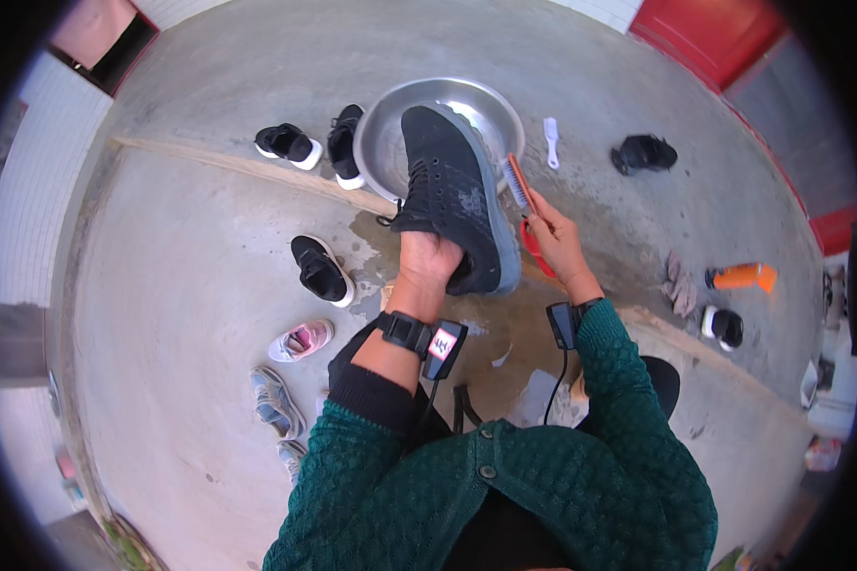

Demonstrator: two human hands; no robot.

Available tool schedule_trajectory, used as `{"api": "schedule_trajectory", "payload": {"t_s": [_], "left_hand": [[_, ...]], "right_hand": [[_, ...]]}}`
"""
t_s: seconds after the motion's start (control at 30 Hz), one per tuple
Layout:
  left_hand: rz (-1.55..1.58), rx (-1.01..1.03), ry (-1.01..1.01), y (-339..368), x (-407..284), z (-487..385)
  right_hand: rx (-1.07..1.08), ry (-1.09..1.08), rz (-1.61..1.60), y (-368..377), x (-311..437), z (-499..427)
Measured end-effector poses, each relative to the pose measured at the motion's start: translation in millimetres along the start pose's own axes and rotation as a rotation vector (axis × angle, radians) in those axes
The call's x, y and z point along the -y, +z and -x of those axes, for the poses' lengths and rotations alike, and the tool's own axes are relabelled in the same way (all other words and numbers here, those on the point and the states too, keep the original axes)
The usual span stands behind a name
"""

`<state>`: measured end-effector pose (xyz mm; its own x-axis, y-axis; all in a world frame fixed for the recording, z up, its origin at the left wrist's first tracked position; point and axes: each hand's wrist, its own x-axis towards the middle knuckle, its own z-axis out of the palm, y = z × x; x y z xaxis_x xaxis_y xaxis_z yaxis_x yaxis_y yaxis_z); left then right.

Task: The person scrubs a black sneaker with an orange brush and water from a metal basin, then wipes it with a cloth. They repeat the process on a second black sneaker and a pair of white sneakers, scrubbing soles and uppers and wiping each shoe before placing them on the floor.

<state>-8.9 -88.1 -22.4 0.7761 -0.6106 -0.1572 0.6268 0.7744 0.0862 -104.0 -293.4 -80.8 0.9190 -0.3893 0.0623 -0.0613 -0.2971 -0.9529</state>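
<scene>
My left hand (428, 255) is pushed into the opening of a black lace-up sneaker (439, 171) and holds it up, toe away from me. The sneaker has a grey-blue sole and a pale print on its side. In my right hand (557, 239) is a scrub brush (520, 184) with an orange-brown back and pale bristles, close beside the sole. Whether the bristles touch the sole I cannot tell. Behind the sneaker stands a round metal basin (375, 153), partly hidden by it. A red object (539, 251) shows below my right hand.
A white brush (551, 143) lies right of the basin. Black shoes with white soles (289, 145) stand left of it. A concrete step edge (243, 171) crosses the floor. More shoes (279, 403) line the left. To the right are a dark shoe (644, 154), a rag (679, 285) and an orange container (742, 277).
</scene>
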Motion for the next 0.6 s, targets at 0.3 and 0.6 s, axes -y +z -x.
{"api": "schedule_trajectory", "payload": {"t_s": [0.3, 0.6], "left_hand": [[-0.204, -0.252, -0.225, -104, 135, -44], [-0.334, -0.539, -0.182, -189, 193, -95]], "right_hand": [[-0.364, -0.003, -0.043, -39, -44, 140], [-0.431, 0.270, -0.022, -14, -137, 170]]}}
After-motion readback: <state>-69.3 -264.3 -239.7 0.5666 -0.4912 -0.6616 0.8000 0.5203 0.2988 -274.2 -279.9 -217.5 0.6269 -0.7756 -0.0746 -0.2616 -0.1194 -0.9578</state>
